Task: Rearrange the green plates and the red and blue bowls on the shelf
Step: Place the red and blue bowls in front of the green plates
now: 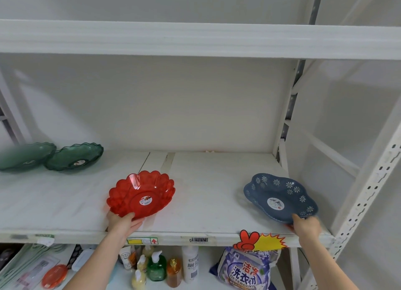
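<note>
A clear red bowl (141,194) with a scalloped rim sits in the middle of the white shelf (206,202), tilted up at its near edge. My left hand (122,223) grips that near rim. A blue bowl (280,197) with white flowers is at the shelf's right end, and my right hand (306,225) holds its near edge. Two green plates lie at the far left, the left plate (23,156) partly overlapped by the right plate (74,157).
A white shelf board (195,40) runs overhead and a perforated upright (364,194) stands at the right. Below are several soap and lotion bottles (155,265), a detergent bag (245,270) and packaged items at the lower left. A price sign (259,242) hangs on the shelf's front edge.
</note>
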Tool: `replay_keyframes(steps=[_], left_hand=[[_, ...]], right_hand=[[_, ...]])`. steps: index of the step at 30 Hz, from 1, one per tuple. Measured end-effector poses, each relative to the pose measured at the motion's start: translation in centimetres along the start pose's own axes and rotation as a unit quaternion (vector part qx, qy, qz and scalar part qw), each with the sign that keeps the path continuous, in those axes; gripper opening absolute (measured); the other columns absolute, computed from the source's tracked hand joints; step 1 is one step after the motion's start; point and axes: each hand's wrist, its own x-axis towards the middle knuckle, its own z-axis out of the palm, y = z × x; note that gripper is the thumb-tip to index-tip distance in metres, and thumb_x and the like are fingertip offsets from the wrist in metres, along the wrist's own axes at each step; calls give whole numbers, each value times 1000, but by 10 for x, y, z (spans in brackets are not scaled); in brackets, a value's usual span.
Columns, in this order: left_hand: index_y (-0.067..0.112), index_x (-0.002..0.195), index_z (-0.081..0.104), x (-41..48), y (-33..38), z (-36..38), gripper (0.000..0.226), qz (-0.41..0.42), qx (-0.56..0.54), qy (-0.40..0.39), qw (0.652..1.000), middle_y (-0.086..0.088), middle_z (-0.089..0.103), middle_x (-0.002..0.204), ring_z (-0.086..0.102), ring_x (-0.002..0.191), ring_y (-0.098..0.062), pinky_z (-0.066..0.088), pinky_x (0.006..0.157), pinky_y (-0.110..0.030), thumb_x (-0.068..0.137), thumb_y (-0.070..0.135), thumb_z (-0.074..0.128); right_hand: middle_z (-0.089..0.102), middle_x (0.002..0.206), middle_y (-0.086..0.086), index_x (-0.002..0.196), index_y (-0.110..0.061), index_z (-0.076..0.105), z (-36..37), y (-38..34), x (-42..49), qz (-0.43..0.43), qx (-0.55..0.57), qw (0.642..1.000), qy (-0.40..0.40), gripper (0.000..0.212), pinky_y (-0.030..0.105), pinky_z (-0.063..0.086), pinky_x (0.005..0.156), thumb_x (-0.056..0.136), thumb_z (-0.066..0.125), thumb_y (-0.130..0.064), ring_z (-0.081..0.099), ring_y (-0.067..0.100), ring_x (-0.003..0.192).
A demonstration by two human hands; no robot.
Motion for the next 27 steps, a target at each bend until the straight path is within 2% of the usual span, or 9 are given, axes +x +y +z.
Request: replay_keyframes(steps=[3, 7, 8, 12, 15, 19, 24, 27], left_hand=[[22, 145, 27, 1, 0, 3, 64, -7, 8, -6, 1000, -28, 51, 137, 69, 85, -36, 53, 91, -49, 93, -8, 48], [23, 145, 29, -3, 0, 5, 64, -7, 2, -19, 1000, -27, 49, 139, 68, 88, -38, 53, 90, -48, 93, -9, 48], [23, 145, 29, -5, 2, 6, 64, -5, -2, -22, 1000, -26, 48, 140, 68, 90, -39, 53, 91, -49, 93, -10, 48], [23, 147, 29, -19, 17, 5, 67, 1, -7, -34, 999, -24, 48, 141, 68, 94, -40, 53, 91, -48, 92, -10, 49], [23, 146, 29, -30, 33, -4, 67, -1, -7, -31, 999, -25, 49, 140, 69, 89, -38, 53, 91, -49, 91, -11, 50], [24, 146, 28, -44, 54, -29, 69, -11, -11, -26, 1000, -25, 48, 140, 69, 87, -38, 53, 91, -48, 91, -11, 50], [24, 144, 30, -61, 78, -80, 66, -16, -27, -23, 999, -24, 48, 140, 69, 86, -38, 53, 88, -46, 91, -11, 51], [26, 144, 28, -63, 93, -123, 67, -14, -20, -16, 1000, -24, 47, 141, 69, 89, -40, 52, 91, -48, 91, -9, 51]], right_hand=[[65, 111, 28, 109, 11, 60, -3, -2, -4, 12, 39, 999, -3, 29, 45, 47, 76, 88, 60, -8, 58, 46, 101], [62, 111, 15, 113, 8, 56, -9, -12, -9, 8, 108, 994, -22, 25, 28, 43, 52, 90, 57, -2, 61, 36, 87], [61, 110, 16, 116, 10, 55, -12, -18, -13, 4, 119, 993, -23, 28, 26, 42, 50, 90, 56, 0, 61, 35, 85], [63, 118, 24, 120, 10, 54, -19, -38, -24, -7, 126, 992, -27, 32, 35, 51, 65, 90, 58, -2, 65, 40, 83], [65, 116, 24, 118, 7, 56, -23, -54, -38, -16, 105, 994, -31, 31, 39, 54, 69, 89, 59, -3, 67, 42, 84], [66, 107, 18, 114, 3, 58, -21, -79, -69, -18, 79, 996, -44, 26, 51, 58, 79, 89, 61, -4, 67, 44, 91], [69, 100, 19, 105, 1, 59, 3, -100, -124, -30, 57, 994, -89, 18, 49, 59, 75, 87, 60, -4, 67, 37, 77], [67, 102, 20, 103, -3, 53, 27, -109, -165, -30, 56, 991, -121, 17, 52, 59, 75, 87, 58, -2, 68, 39, 79]])
